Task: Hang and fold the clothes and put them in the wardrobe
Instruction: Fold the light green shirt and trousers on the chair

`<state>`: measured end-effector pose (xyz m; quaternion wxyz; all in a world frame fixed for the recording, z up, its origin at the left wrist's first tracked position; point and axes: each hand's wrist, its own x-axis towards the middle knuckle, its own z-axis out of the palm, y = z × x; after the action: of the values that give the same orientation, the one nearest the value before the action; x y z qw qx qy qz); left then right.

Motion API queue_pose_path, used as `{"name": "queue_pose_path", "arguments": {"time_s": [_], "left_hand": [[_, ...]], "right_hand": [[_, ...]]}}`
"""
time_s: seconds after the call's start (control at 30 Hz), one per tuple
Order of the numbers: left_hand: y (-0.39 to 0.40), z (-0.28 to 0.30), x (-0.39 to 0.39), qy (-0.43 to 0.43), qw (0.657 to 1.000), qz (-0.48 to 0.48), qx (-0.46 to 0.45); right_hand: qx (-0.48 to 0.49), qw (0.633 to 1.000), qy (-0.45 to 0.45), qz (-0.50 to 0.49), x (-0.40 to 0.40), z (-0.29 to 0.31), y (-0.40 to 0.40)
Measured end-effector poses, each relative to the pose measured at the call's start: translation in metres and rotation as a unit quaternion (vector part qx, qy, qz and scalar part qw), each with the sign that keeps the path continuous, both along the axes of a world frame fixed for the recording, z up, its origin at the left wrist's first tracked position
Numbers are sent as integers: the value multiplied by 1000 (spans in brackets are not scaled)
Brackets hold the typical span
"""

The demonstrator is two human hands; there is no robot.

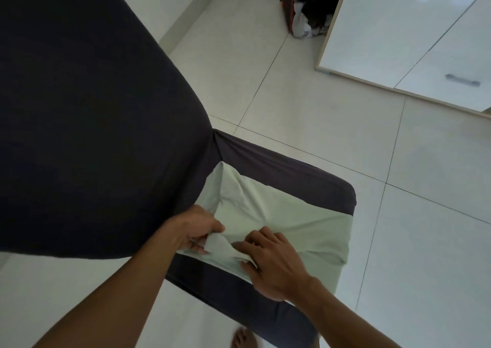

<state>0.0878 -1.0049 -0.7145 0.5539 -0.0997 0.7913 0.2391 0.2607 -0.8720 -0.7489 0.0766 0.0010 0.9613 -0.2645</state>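
A pale green garment is being folded on the seat of a dark-covered chair, at about five o'clock in the head view. This is judged to be the folding step, with the cloth partly gathered into a rough rectangle. A bunched near edge is being pinched by the left hand, its fingers curled round the fabric. The same edge is being gripped by the right hand, just beside the left, with thumb and fingers closed on a fold of cloth. Next, that edge is likely being readied for turning over; an even pull from both hands and a smoothing of the creases would be called for.

The fabric is appearing thin, soft and matte, with shallow wrinkles. The chair cover is being stretched taut, smooth and dark grey. A glossy white wardrobe is standing at two o'clock, with a heap of dark and light clothes at one o'clock on the pale tiled floor.
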Motion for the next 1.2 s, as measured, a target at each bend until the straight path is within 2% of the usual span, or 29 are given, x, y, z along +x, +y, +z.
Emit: {"name": "queue_pose_path", "arguments": {"time_s": [0.17,0.3,0.37,0.4,0.47,0.53,0.6,0.63,0.7,0.77,0.83,0.9,1.0,1.1,1.2], "left_hand": [[-1,-3,11,25,991,-117,-51],[2,-8,12,58,986,-134,-75],[7,-7,8,108,981,-131,-94],[10,-7,4,167,969,-147,-111],[21,-9,-3,297,930,-182,-115],[35,-16,-12,397,896,-192,-57],[50,-23,-24,444,869,-218,-11],[58,-25,-31,442,862,-247,-12],[69,-28,-46,405,854,-321,-54],[75,-30,-59,385,831,-387,-109],[74,-31,-66,385,809,-419,-145],[69,-29,-71,389,806,-413,-169],[70,-28,-75,392,808,-398,-188],[77,-31,-67,405,807,-385,-188],[82,-31,-50,447,805,-360,-153]], "right_hand": [[6,999,-25,23,10,-10,-8],[-11,998,-46,30,14,-9,-5],[-20,995,-87,52,12,-4,-2],[-35,993,-97,56,11,-2,0],[-88,993,-80,8,8,0,4],[-114,987,0,-114,2,-6,13],[-40,968,79,-234,-3,-17,34],[9,956,82,-280,-6,-22,48],[78,943,14,-324,-6,-27,79],[101,937,-71,-325,0,-31,107],[100,947,-99,-288,10,-35,129],[66,958,-101,-262,16,-38,143],[-2,957,-82,-277,22,-40,157],[38,950,-19,-310,26,-40,154],[5,929,19,-371,33,-33,142]]}}
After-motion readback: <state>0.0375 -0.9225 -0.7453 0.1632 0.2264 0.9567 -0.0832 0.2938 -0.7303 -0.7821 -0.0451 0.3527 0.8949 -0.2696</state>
